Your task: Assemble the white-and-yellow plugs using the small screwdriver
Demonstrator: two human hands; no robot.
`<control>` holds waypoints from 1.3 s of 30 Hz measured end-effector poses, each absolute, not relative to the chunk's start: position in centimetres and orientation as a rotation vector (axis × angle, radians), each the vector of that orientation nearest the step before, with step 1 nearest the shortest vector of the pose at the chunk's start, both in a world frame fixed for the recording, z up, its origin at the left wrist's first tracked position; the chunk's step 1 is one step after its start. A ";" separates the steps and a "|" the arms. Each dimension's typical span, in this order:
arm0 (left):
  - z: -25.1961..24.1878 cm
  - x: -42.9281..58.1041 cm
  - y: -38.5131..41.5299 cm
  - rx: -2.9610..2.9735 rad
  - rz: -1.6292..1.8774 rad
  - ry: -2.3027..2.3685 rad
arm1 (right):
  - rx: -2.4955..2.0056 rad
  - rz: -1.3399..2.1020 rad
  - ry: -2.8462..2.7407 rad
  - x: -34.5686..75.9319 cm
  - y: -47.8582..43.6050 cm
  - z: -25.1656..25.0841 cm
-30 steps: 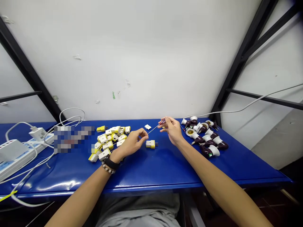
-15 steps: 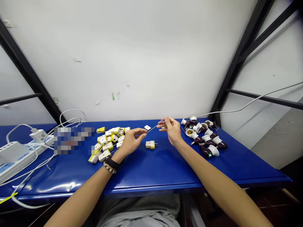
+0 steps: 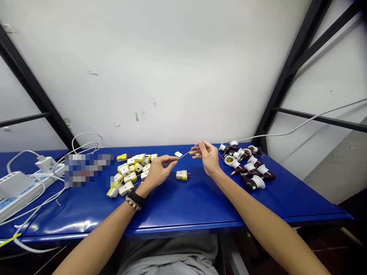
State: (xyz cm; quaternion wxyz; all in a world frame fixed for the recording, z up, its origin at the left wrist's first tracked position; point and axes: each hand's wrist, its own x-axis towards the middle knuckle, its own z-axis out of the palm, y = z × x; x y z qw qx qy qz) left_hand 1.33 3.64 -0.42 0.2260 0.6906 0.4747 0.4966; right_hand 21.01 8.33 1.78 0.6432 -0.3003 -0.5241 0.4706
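My right hand point(image 3: 208, 157) is closed around the red handle of a small screwdriver point(image 3: 189, 152), its thin shaft pointing left. My left hand point(image 3: 158, 170) hovers over the blue table point(image 3: 183, 202) with thumb and forefinger pinched at the shaft's tip; anything between them is too small to make out. A yellow-and-white plug adapter point(image 3: 182, 175) lies on the table between my hands. A small white plate point(image 3: 178, 154) lies just behind the screwdriver tip.
A heap of yellow-and-white plug adapters point(image 3: 132, 172) lies left of my left hand. Several dark lamp sockets with white ends point(image 3: 247, 165) are piled at the right. A white power strip point(image 3: 20, 187) with cables sits far left. Black frame bars stand at both sides.
My left hand has lifted slightly and moved up to the screwdriver's tip. The right hand has barely moved.
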 end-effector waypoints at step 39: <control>-2.0 2.0 3.8 2.153 1.021 1.344 | -0.694 0.909 -1.629 20.0 6.9 0.7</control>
